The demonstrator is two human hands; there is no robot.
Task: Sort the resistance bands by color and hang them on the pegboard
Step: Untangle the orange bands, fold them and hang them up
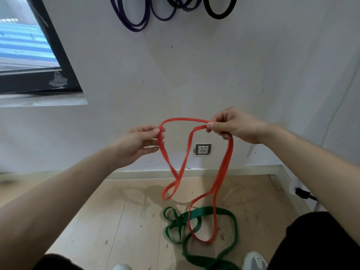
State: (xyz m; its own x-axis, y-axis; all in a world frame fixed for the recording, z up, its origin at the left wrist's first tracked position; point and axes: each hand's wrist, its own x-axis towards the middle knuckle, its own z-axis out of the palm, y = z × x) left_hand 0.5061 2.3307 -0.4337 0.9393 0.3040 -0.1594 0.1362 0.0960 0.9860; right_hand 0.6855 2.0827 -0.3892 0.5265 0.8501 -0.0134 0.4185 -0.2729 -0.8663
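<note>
One red band [224, 162] held up mid-frame before the wall [214, 75], two loops drooping toward the floor [126, 221]. Tangled at lower centre, a green band [203, 211], count unclear, under the lower red loop. Cut off at the top edge, several purple loops [134, 28] and a black loop [218, 16]. Open floor at lower left. Pinched at its left bend by the left hand [140, 143], other fingers relaxed; pinched at its right end by the right hand [237, 127], fingers curled.

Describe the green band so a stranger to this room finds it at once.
Find the wall socket low on the wall, then look down to the wooden floor beneath it. The green band lies there in loose coils. It is the only green one, and wider than the red band that hangs from the left hand and right hand.
</note>
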